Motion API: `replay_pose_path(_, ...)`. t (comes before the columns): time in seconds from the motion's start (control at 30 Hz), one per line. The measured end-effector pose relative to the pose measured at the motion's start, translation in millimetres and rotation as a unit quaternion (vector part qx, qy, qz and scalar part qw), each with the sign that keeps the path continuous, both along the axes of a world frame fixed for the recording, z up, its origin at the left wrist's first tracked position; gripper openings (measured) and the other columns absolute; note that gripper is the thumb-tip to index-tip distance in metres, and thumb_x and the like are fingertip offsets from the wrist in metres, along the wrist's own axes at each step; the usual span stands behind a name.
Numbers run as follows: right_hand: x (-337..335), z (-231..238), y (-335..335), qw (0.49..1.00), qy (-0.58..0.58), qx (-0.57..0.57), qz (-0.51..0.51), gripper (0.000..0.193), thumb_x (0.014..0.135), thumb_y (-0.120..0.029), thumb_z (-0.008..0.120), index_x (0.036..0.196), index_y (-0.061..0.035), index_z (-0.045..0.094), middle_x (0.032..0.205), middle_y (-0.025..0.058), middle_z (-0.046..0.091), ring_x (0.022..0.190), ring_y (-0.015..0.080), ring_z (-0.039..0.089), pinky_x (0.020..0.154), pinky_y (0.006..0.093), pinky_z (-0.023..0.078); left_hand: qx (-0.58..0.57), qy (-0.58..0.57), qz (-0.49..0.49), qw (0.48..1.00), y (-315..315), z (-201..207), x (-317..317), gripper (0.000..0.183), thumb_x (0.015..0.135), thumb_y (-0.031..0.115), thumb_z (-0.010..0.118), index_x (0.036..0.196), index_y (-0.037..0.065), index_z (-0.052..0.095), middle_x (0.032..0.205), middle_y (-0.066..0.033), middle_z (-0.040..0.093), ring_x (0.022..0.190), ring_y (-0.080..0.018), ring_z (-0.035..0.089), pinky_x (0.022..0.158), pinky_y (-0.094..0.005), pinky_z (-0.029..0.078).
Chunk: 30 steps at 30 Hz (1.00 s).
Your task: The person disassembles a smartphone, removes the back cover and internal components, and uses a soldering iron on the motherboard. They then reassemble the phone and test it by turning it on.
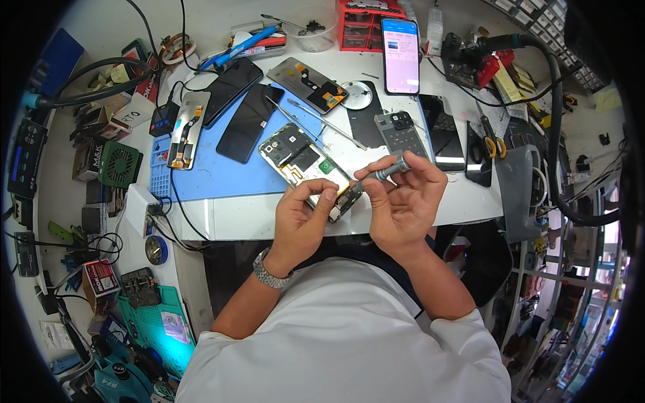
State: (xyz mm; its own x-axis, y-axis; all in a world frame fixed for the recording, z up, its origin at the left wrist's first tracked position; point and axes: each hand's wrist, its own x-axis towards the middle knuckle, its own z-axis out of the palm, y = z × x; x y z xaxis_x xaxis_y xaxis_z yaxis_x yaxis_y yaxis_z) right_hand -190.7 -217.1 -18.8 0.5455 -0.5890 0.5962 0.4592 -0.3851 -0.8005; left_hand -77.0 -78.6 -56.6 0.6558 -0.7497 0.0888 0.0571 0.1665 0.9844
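An opened smartphone (pixel 295 156) lies tilted at the front edge of the blue mat, its battery and inner boards bare. My left hand (pixel 302 218) grips its lower left corner between thumb and fingers. In my right hand (pixel 406 198) is a grey screwdriver (pixel 388 170), held slantwise with its working end toward the phone's lower right part. Whether the tip touches a screw is too small to tell. Beyond the phone lie metal tweezers (pixel 289 111) and a thin metal pry tool (pixel 329 125). To the right rests a dark phone back cover (pixel 400 134).
Phone screens and a black phone (pixel 232 91) lie across the blue mat (pixel 208 185). A lit phone (pixel 401 57) stands at the back beside a red drawer box (pixel 363 27). Scissors (pixel 494 138) lie at right, near a grey holder (pixel 521 195). A green fan (pixel 121 163) stands left.
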Motion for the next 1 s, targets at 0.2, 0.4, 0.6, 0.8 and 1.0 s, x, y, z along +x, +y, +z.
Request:
replay_pose_path(0.2,1,-7,7,0.999,-0.003,0.036,0.029,0.062,0.098,0.017,0.067,0.146,-0.0034,0.034,0.123,0.0204,0.062,0.109,0.0240,0.073,0.093,0.0321,0.063,0.011,0.005,-0.001,1.000,0,-5,1,0.019,0.110,0.014,0.070,0.120,-0.001,0.074,0.116,-0.0062,0.060,0.097,-0.0063,0.056,0.078,-0.0204,0.047)
replay_pose_path(0.4,1,-10,8,0.998,-0.001,0.046,0.039,0.061,0.098,0.017,0.066,0.146,-0.0029,0.034,0.123,0.0202,0.062,0.110,0.0239,0.072,0.092,0.0323,0.062,0.010,0.014,-0.003,1.000,1,-6,1,0.019,0.110,0.014,0.070,0.121,-0.001,0.074,0.118,-0.0057,0.059,0.094,-0.0048,0.055,0.073,-0.0190,0.046)
replay_pose_path(0.6,-2,-14,7,0.998,0.006,0.042,0.051,0.060,0.099,0.017,0.065,0.148,-0.0019,0.035,0.127,0.0214,0.062,0.114,0.0256,0.072,0.093,0.0339,0.062,-0.010,0.013,0.000,1.000,-1,-6,1,0.020,0.110,0.014,0.070,0.121,-0.002,0.073,0.119,-0.0059,0.060,0.094,-0.0051,0.059,0.072,-0.0181,0.047)
replay_pose_path(0.8,-2,7,5,0.999,-0.003,-0.040,0.017,0.043,0.093,0.018,0.071,0.132,-0.0006,0.063,0.111,0.0184,0.073,0.112,0.0299,0.077,0.091,0.0344,0.062,0.015,0.004,0.013,1.000,1,2,-2,0.019,0.109,0.011,0.071,0.122,-0.003,0.071,0.112,-0.0032,0.071,0.098,-0.0054,0.063,0.082,-0.0209,0.051)
replay_pose_path(1.0,-9,30,1,0.984,0.078,-0.156,-0.042,0.044,0.087,0.012,0.084,0.123,-0.0044,0.065,0.113,0.0184,0.074,0.106,0.0277,0.077,0.084,0.0339,0.064,0.029,0.012,0.009,0.999,0,1,-2,0.019,0.109,0.012,0.072,0.118,-0.003,0.073,0.115,-0.0057,0.062,0.098,-0.0077,0.061,0.078,-0.0211,0.050)
